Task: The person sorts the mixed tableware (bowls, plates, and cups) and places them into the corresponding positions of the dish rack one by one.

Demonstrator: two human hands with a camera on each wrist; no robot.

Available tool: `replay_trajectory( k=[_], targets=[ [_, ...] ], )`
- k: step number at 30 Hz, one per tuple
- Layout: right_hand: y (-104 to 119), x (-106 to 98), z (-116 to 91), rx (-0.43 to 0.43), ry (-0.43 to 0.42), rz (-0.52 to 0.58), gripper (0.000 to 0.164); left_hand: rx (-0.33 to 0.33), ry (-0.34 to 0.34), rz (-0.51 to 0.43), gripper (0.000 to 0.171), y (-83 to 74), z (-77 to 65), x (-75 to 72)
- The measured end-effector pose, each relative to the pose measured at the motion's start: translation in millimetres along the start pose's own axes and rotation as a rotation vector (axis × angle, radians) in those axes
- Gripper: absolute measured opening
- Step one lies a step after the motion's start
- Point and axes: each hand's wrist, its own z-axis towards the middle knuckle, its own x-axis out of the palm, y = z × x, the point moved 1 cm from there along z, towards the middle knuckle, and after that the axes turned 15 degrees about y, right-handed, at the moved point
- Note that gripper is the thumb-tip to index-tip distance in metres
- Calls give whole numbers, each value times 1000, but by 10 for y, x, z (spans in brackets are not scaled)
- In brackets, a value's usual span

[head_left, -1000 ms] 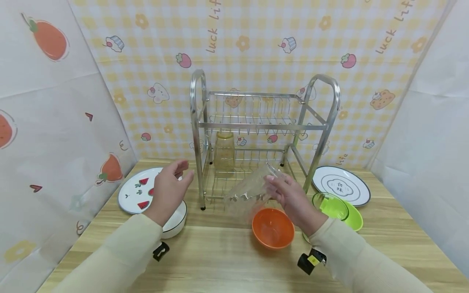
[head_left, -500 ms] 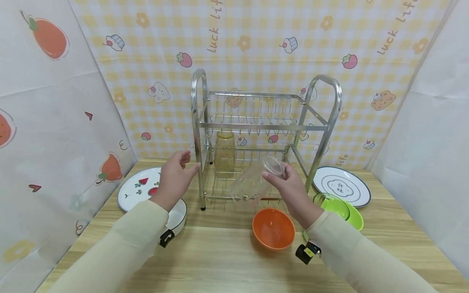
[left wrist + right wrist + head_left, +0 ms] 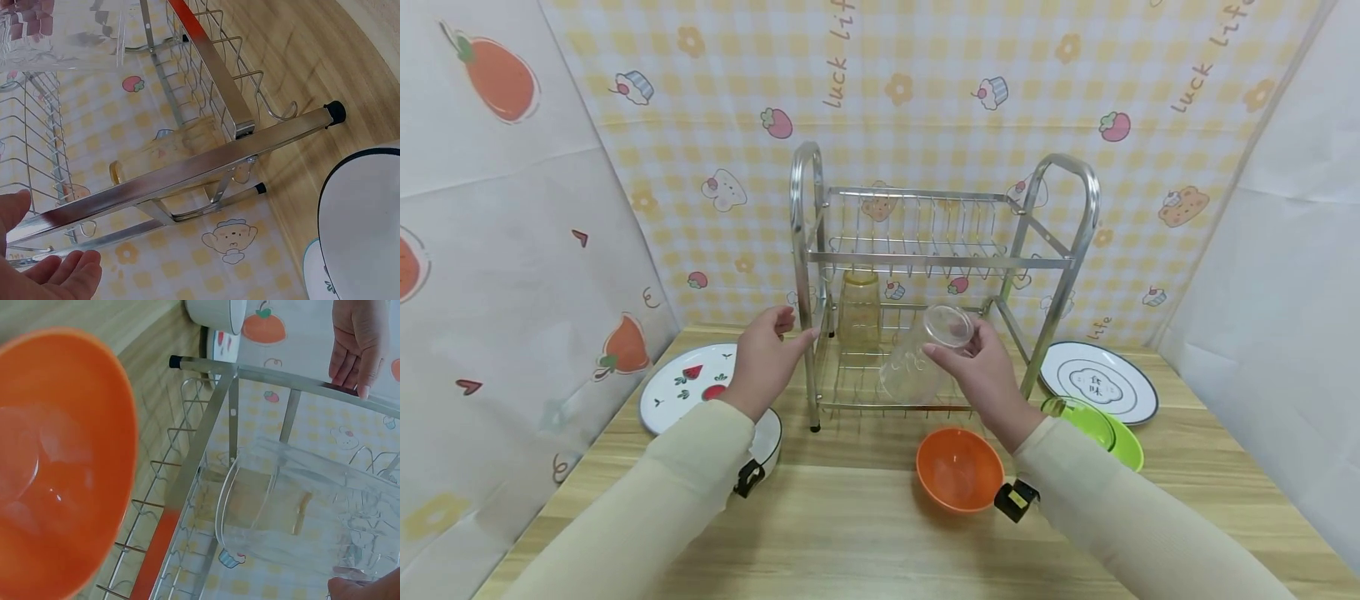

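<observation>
My right hand (image 3: 992, 375) holds a clear drinking glass (image 3: 916, 367) near its base, thumb on the near side. The glass tilts in front of the lower tier of a metal dish rack (image 3: 940, 261), its base up to the right and its mouth down to the left. Inside the lower tier, on the left, an amber glass (image 3: 860, 312) stands upside down. My left hand (image 3: 769, 358) is at the rack's left front post, thumb and fingers apart; in the left wrist view its fingers (image 3: 72, 275) lie close to the post. Whether they touch it I cannot tell.
An orange bowl (image 3: 959, 471) sits in front of the rack. At the left are a watermelon-patterned plate (image 3: 662, 392) and a white bowl (image 3: 767, 442), partly behind my left arm. Green dishes (image 3: 1126, 446) and a white plate (image 3: 1127, 379) lie at the right.
The clear glass has risen toward the rack's lower tier, and its base has turned upward into view. My left hand has moved right and up to the left post.
</observation>
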Motion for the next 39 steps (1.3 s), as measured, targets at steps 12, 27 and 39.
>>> replay_trajectory(
  k=[12,27,39],
  targets=[
    [-57,-4,144,6,-29,6,68,42,10,-46,52,15,129,3],
    [-157,27,309,55,-27,18,58,84,-20,17,28,-23,180,33],
    [-225,69,425,82,-8,-6,63,79,-7,65,21,-20,187,32]
  ],
)
